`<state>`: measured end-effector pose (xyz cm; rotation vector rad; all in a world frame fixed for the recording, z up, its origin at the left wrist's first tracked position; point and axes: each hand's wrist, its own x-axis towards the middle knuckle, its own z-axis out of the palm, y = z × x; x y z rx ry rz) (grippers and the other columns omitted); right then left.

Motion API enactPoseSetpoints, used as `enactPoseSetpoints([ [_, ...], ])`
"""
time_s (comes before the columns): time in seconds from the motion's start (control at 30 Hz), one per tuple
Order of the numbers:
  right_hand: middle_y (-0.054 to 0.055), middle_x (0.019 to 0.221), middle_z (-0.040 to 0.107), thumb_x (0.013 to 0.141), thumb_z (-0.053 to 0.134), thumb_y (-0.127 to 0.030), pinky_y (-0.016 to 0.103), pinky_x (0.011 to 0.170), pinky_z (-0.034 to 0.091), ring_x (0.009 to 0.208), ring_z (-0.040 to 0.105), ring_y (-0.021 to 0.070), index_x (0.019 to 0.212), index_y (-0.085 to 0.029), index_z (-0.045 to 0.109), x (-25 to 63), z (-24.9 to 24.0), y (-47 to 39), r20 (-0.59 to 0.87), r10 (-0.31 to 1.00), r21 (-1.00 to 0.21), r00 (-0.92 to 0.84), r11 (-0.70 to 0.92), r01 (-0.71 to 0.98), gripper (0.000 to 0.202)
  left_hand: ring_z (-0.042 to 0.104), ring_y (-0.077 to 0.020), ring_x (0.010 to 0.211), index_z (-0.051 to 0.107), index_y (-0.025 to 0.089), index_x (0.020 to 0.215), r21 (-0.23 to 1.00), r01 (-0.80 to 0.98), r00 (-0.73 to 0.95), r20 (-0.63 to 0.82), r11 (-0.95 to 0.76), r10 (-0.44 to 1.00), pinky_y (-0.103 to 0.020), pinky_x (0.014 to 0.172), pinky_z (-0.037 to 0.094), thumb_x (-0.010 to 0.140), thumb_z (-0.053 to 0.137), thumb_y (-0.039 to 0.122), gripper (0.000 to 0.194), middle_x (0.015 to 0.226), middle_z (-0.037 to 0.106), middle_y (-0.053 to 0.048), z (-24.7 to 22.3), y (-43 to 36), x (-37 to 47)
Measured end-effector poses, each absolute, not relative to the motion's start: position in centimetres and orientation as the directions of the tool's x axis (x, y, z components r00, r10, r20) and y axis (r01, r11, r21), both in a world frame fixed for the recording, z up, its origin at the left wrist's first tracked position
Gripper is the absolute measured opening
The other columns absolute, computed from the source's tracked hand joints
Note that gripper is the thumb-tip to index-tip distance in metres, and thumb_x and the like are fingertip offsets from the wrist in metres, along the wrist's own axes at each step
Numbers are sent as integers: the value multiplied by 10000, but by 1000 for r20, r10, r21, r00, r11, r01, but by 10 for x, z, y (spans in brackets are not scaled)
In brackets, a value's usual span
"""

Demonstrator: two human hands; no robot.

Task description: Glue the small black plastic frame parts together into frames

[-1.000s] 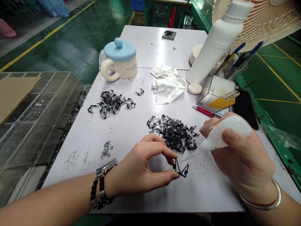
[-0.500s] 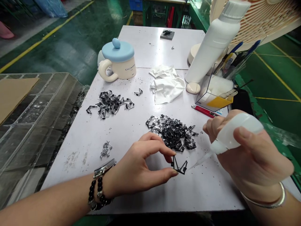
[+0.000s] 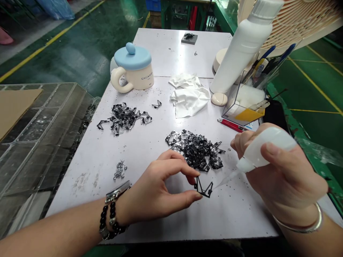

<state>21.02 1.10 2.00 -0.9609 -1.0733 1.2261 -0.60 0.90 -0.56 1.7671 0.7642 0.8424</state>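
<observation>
Between thumb and forefinger, my left hand [image 3: 163, 185] pinches a small black angular frame piece [image 3: 205, 189] above the near part of the table. My right hand [image 3: 286, 175] is wrapped around a translucent squeeze bottle [image 3: 270, 146] with a thin nozzle [image 3: 227, 178]. The nozzle tip points down and left, close to the right end of the black piece; I cannot tell whether they touch. Just behind my left fingers lies a large pile of similar black pieces [image 3: 198, 150]. Farther left is a second pile [image 3: 124, 117], and small clear parts [image 3: 120, 169] lie near my left wrist.
A lidded mug [image 3: 139, 76] stands at the back left. White cloths [image 3: 190, 101] lie mid-table. On the right are a white bottle [image 3: 243, 50], a clear pen holder [image 3: 241, 103], a red cutter [image 3: 232, 125] and a fan [image 3: 292, 21]. Compartmented trays [image 3: 53, 117] sit left of the table.
My right hand and the squeeze bottle have shifted slightly left, bringing the nozzle tip a little nearer the black piece. My left hand keeps its pinch almost unmoved.
</observation>
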Motion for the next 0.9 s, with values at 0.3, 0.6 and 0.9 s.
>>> enactPoseSetpoints([
  [0.3,0,561,439,760,591,-290,310,499,294,527,407,137,653,-206,427,211,19,11,113,993,-969,23,115,-219,213,547,-208,905,652,179,961,946,115,566,188,-303,802,-352,826,491,721,745,163,258,810,694,-46,-6,9,-6],
  [0.6,-2,557,425,759,606,-293,315,504,287,515,397,131,652,-207,431,210,19,11,111,994,-967,18,112,-230,222,542,-193,899,648,165,956,944,109,561,201,-312,803,-332,831,483,715,745,147,260,804,691,-40,-6,8,-6],
  [0.9,11,522,407,765,563,-303,334,554,318,548,413,143,588,-189,534,223,23,26,146,971,-949,189,192,-252,213,544,-202,896,653,172,943,943,115,563,198,-313,802,-347,832,485,709,753,156,255,798,698,-44,-4,9,-6],
])
